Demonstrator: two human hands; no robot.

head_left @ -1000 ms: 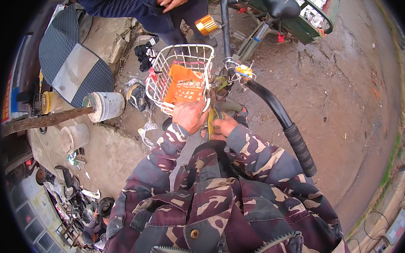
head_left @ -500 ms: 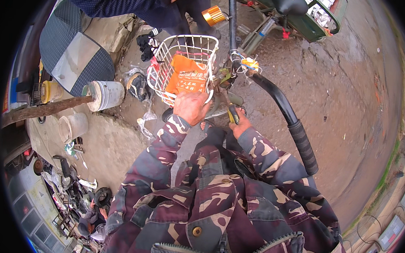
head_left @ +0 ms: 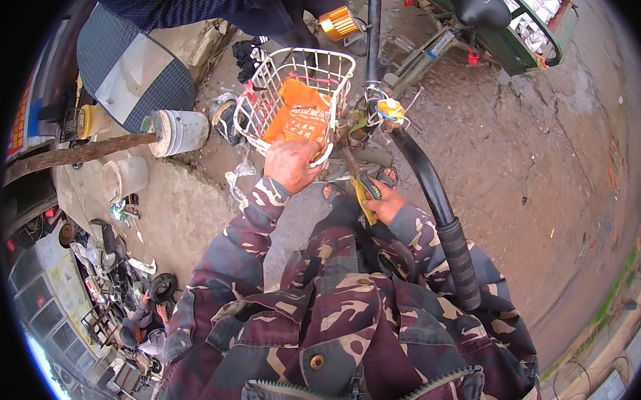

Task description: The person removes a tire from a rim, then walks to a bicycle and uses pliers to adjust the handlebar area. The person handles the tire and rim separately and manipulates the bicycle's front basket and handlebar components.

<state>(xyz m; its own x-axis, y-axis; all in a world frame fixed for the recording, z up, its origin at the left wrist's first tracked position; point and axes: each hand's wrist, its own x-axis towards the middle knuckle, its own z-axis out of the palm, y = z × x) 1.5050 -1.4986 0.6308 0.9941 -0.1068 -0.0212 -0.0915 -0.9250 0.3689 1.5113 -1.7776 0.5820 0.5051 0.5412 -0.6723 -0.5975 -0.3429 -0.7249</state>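
My left hand [head_left: 293,166] is closed over the near edge of a white wire bicycle basket [head_left: 311,51]. Inside the basket lies an orange cloth or bag [head_left: 301,113] with white print. To its right, my right hand [head_left: 387,203] grips pliers [head_left: 364,200] with yellow-and-black handles, which stand spread apart. The pliers' front end points up toward the area below the basket, where the tips are hard to make out. The black handlebar [head_left: 422,165] of the bicycle curves past my right forearm, and an orange-and-white piece [head_left: 391,109] is tied on it with wire.
Another person's dark sleeve [head_left: 175,4] is at the top, beyond the basket. White buckets [head_left: 184,133] and a wooden pole [head_left: 86,157] stand left. A green cargo bed [head_left: 520,55] sits behind the saddle [head_left: 479,8]. Muddy ground [head_left: 542,202] stretches right.
The pliers' handles have spread apart, and my right hand has shifted slightly down. The basket has tilted a little, with my left hand still on its edge. The handlebar grip has swung left and down.
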